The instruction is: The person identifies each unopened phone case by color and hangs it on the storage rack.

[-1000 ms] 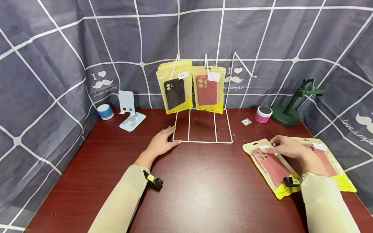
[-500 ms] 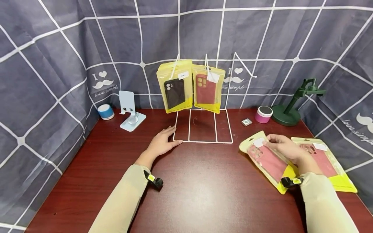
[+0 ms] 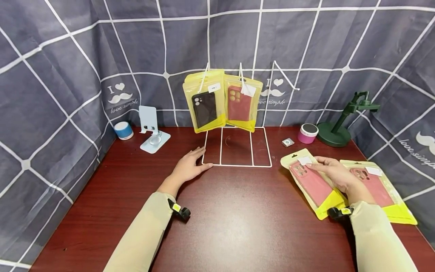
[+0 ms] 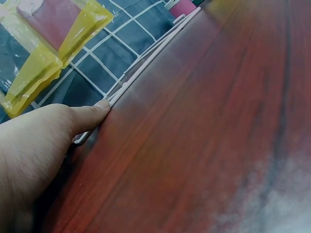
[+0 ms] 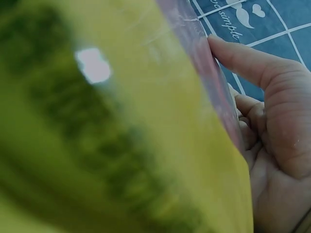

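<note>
Compared with a second ago, the pouch (image 3: 312,185) in my right hand (image 3: 334,173) has shifted away from me, its top end now raised off the tabletop (image 3: 238,219); my left hand (image 3: 188,166) stays where it was. Right hand: thumb and fingers pinch the pouch at its right edge, thumb by the white label (image 3: 304,160), with a pink phone case (image 3: 314,185) showing through the clear front. Whether the yellow lower end touches the tabletop, I cannot tell. Right wrist view: the pouch sits close to the camera, its print blurred. Left hand: fingers loosely extended, thumb resting on the near left corner of the wire rack (image 3: 238,166). Second pouch (image 3: 384,192), also with a pink case, lies just right of my right wrist. On the rack's hooks: dark-case pouch (image 3: 204,109) at left, pink-case pouch (image 3: 239,107) in the middle. Right of the rack: music player (image 3: 287,142), pink speaker (image 3: 307,134), green stand (image 3: 334,135). Left of it: phone stand (image 3: 148,117), blue speaker (image 3: 124,131) beside it.
</note>
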Motion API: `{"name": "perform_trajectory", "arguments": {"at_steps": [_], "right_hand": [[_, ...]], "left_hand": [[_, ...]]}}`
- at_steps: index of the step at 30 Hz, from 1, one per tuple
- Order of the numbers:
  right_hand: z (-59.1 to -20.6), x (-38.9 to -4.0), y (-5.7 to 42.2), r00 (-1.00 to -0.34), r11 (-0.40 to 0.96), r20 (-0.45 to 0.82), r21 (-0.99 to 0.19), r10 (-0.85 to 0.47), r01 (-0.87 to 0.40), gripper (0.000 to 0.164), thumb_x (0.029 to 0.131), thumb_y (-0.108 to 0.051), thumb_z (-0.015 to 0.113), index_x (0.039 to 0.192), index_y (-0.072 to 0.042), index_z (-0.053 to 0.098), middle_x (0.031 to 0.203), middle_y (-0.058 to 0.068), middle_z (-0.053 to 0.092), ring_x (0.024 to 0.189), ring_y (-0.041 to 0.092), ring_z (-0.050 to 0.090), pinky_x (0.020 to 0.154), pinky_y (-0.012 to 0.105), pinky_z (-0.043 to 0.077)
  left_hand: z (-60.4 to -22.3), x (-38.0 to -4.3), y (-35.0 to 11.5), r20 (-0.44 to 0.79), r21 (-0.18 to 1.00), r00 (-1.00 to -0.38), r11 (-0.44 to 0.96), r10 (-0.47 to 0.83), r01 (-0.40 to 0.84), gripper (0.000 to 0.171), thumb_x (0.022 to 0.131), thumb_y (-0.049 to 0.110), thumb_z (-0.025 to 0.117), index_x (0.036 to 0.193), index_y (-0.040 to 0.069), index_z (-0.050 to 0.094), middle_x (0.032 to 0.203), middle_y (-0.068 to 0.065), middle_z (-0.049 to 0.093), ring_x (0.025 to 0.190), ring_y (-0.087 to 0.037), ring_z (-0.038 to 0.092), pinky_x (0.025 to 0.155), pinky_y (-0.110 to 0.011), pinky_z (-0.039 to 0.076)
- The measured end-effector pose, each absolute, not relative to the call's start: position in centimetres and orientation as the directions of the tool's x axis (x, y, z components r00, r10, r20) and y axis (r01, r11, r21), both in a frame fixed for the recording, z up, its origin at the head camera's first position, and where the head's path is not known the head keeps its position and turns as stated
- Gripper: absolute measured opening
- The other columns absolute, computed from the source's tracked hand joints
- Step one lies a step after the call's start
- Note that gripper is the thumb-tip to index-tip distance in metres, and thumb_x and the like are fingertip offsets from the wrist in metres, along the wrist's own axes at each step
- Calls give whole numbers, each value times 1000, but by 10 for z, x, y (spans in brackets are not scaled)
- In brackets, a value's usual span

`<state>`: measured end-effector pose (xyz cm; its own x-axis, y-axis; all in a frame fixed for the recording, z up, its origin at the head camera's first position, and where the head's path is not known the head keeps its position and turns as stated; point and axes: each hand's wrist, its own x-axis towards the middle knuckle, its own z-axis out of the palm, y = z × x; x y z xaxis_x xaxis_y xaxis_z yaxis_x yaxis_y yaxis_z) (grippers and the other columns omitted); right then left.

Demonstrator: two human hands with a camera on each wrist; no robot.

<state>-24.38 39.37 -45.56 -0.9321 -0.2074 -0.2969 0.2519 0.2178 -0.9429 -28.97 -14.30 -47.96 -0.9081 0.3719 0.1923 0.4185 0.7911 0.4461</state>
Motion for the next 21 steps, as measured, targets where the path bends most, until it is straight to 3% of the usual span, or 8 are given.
{"name": "perform_trajectory", "arguments": {"at_steps": [3, 10, 21], "right_hand": [[-455, -244, 395, -936, 250, -286, -940, -206, 233, 47, 102, -28, 61, 142, -9, 46, 104, -10, 72, 86, 13, 68, 72, 28, 58], [-456, -245, 394, -942, 235, -253, -951, -219, 200, 28, 102, -25, 61, 129, -19, 55, 104, -11, 71, 87, 11, 66, 74, 26, 57], [-457, -245, 396, -947, 271, -243, -945, -209, 183, 49, 102, -28, 61, 143, -7, 44, 107, -15, 69, 93, 8, 64, 80, 23, 54]], "left_hand": [[-480, -290, -143, 192, 447, -909, 791, 371, 417, 85, 89, 64, 64, 152, 9, 46, 158, -5, 41, 148, -21, 32, 122, -36, 22], [-478, -289, -143, 193, 446, -908, 791, 372, 419, 86, 89, 64, 64, 151, 7, 47, 157, -7, 41, 148, -22, 32, 122, -38, 22], [-478, -288, -143, 178, 451, -913, 794, 366, 407, 86, 89, 65, 63, 152, 9, 46, 158, -5, 40, 148, -22, 31, 122, -38, 23]]}}
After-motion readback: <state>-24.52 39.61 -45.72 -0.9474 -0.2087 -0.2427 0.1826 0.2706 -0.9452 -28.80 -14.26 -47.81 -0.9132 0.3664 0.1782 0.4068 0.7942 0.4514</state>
